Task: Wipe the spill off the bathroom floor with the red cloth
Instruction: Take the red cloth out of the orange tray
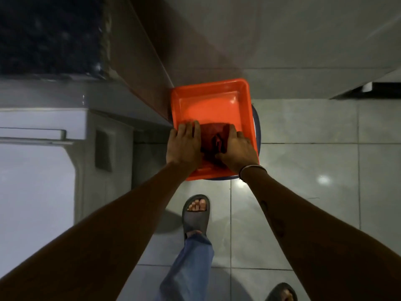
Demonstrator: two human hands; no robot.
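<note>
A dark red cloth (213,137) lies bunched in the near part of an orange rectangular tub (211,92), which rests on a dark round stool or bucket rim (257,124). My left hand (184,146) lies flat, fingers apart, against the cloth's left side. My right hand (237,149) grips the cloth's right side, with the thumb tucked under a fold. The grey tiled floor (303,170) shines with light glints; I cannot make out the spill.
A white appliance (39,170) stands at the left, beside a brown door or panel (138,68). My feet wear dark slippers (196,213) on the tiles below the tub. A pale wall and a low dark gap (368,92) run at the upper right.
</note>
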